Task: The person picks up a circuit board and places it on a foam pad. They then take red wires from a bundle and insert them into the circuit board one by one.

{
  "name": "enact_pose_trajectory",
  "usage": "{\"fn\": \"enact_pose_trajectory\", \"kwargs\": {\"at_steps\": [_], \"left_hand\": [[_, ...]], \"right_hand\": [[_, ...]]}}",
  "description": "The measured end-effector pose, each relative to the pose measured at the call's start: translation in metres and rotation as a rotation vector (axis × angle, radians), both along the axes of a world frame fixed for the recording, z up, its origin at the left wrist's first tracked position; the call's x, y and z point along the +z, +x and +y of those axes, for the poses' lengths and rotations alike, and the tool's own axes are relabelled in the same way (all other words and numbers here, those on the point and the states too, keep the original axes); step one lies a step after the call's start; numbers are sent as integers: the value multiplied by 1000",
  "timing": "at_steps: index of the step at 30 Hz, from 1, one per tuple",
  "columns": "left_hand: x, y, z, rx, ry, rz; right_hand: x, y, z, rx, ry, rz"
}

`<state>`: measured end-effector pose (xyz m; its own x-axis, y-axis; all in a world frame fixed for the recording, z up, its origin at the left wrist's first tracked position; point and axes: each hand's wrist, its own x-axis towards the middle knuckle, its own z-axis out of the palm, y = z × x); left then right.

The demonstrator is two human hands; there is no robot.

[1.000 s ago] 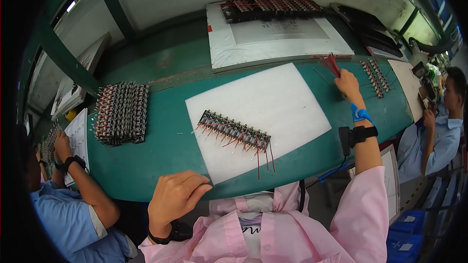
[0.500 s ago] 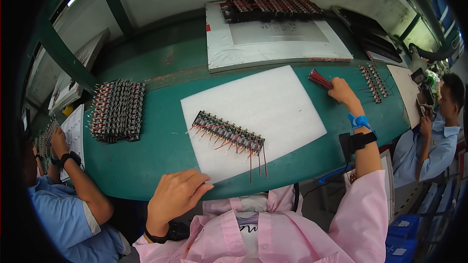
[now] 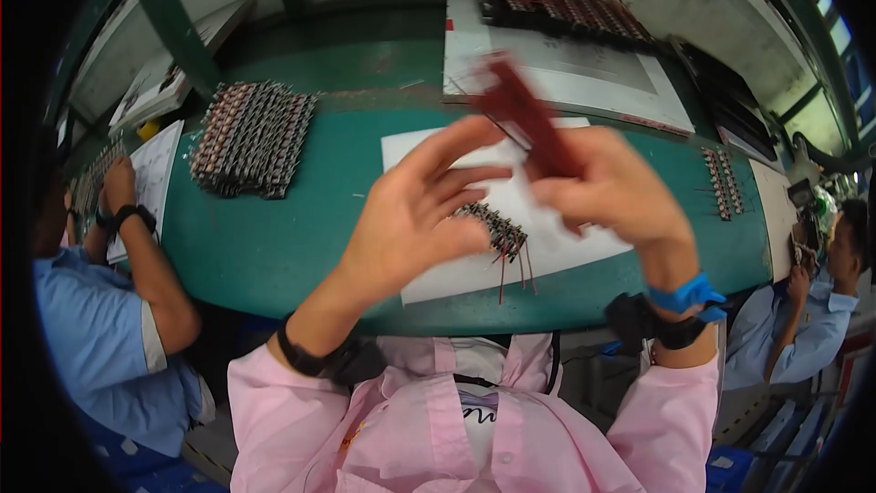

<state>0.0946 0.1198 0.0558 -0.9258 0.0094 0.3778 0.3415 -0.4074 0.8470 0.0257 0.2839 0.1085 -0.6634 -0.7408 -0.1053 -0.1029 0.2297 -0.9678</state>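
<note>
My right hand (image 3: 613,184) is closed around a bundle of dark red wires (image 3: 525,114), blurred by motion and held up above the work mat. Facing it from the left, my left hand (image 3: 415,205) has its fingers spread and nothing in its grasp; its fingertips come close to the bundle. Below both hands, a strip of circuit boards (image 3: 502,230) lies on a white foam sheet (image 3: 429,283). Several red wires hang from the strip's near end. My hands hide much of the strip and the sheet.
On the green table (image 3: 274,246), a stack of circuit board panels (image 3: 254,139) stands at the left. Two short board strips (image 3: 724,184) lie at the right. Behind, wired boards (image 3: 566,14) rest on a white panel (image 3: 465,46). Co-workers in blue sit at left (image 3: 119,329) and right (image 3: 794,319).
My right hand has brought the wire bundle from the table's right side in over the foam sheet. My left hand has risen from the table's front edge and spread its fingers.
</note>
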Motion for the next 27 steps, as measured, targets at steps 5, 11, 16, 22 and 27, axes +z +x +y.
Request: {"fn": "enact_pose_trajectory", "kwargs": {"at_steps": [5,11,16,22,27], "left_hand": [[6,1,-11,26,142,23],[7,11,-71,255,385,223],[-35,-18,-104,691,-41,-14],[-107,-38,-106,740,-320,-207],[-117,-41,-119,620,-278,-284]], "right_hand": [[-2,27,-61,161,-137,-9],[-21,5,-57,130,-162,388],[-31,-45,7,-101,-160,175],[-58,-80,30,-93,291,277],[-60,-99,31,-78,336,308]]}}
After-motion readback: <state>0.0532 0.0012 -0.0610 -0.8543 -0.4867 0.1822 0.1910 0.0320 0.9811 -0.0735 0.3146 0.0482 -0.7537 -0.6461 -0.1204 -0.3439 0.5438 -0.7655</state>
